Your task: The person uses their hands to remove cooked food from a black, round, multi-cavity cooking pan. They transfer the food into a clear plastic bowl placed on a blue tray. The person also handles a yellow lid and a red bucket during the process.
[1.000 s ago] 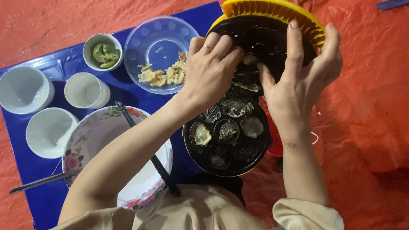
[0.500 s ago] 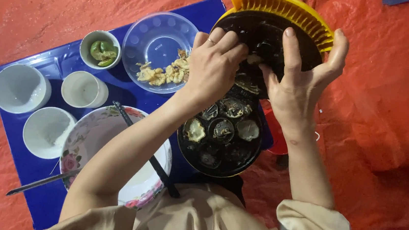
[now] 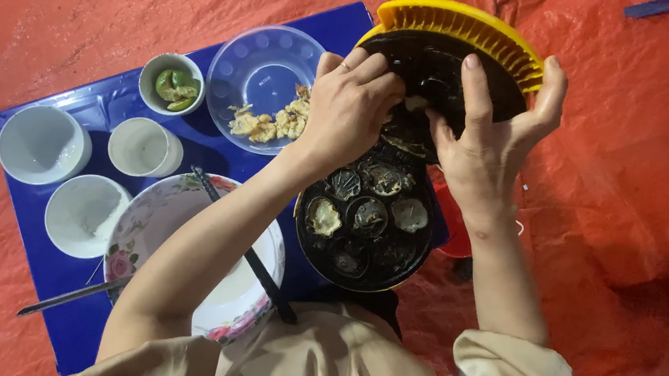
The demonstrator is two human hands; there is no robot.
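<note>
Nearest the person, at the near edge of the low blue plastic worktop [image 3: 58, 301], stands a large white bowl with a flowered rim [image 3: 129, 252], holding pale batter; a dark ladle handle [image 3: 262, 274] leans across it and a thin metal utensil [image 3: 67, 298] sticks out past the bowl's near-left side. Just right of the bowl, at the worktop's near-right corner, sits the round black cake mould pan [image 3: 368, 223], its shallow cups filled with small browned cakes. Left of the flowered bowl a small white bowl of white powder [image 3: 82, 214] stands near the worktop's left edge, with a small white cup [image 3: 143, 147] and an empty white bowl [image 3: 41, 145] just beyond it. Above the pan's far side the right hand [image 3: 487, 145] grips the raised black lid with a ribbed yellow rim [image 3: 456, 41], thumb and fingers clamped round its edge, tilting it up. The left hand [image 3: 349, 113] is bent against the lid's underside, fingertips pinched on a small cake stuck there. Farther back, near the far edge, a clear blue plastic bowl [image 3: 260, 69] holds several cooked pieces, and beside it a little white dish of green lime pieces [image 3: 170, 85]. All this rests on an orange-red tarpaulin [image 3: 628, 238].
</note>
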